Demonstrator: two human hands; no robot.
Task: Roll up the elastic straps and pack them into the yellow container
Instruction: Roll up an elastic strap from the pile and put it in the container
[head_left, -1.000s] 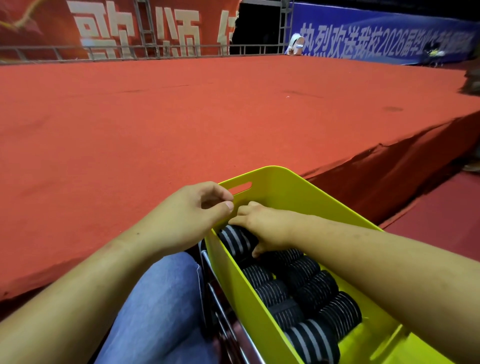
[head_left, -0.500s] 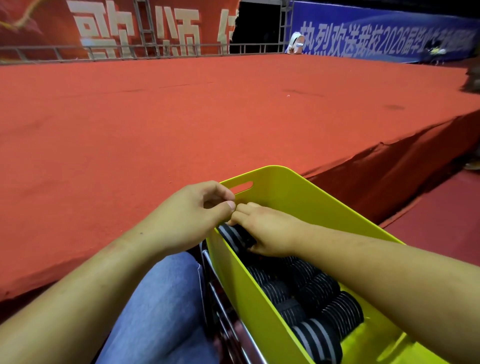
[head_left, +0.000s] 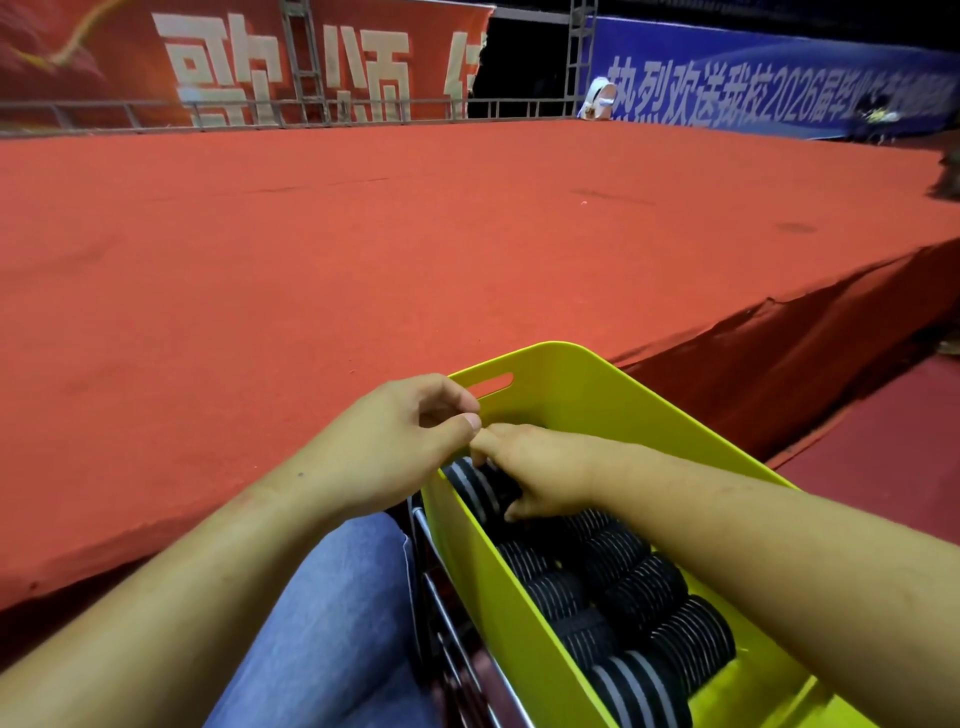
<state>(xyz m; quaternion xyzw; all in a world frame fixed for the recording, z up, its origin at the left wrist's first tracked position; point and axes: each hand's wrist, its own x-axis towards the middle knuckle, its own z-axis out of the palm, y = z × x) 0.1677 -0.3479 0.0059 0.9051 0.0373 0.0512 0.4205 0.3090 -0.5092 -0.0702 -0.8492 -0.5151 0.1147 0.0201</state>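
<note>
At lower centre, the right hand (head_left: 540, 470) pressed curled fingers onto a rolled elastic strap (head_left: 470, 486) inside the yellow container (head_left: 587, 395), while the left hand (head_left: 395, 447) pinched closed, empty, just beside it.

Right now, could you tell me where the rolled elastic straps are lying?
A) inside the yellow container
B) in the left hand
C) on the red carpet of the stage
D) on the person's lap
A: the black, striped rolled straps lie in rows inside the yellow container, with the right hand reaching down onto the farthest ones.
</note>
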